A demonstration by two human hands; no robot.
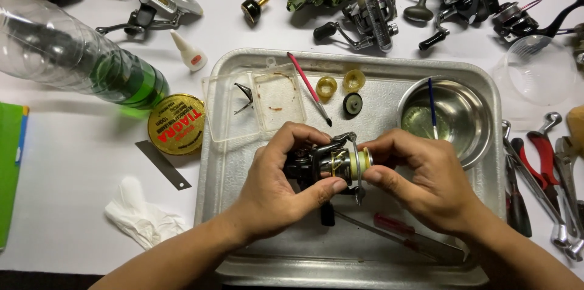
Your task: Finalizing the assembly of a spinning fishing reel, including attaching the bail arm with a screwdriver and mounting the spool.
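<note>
Over a metal tray, both my hands hold a small black and gold fishing reel. My left hand wraps around the reel's black body, thumb under the spool. My right hand pinches the pale spool end with its fingertips. On the tray lie a clear plastic box with a small black part inside, a pink-handled brush, two yellowish rings, a black round part and a red-handled screwdriver.
A steel bowl with liquid and a blue brush stands in the tray's right corner. Pliers and wrenches lie right of the tray. Several reels line the back. A green bottle, gold tin, glue tube and tissue lie left.
</note>
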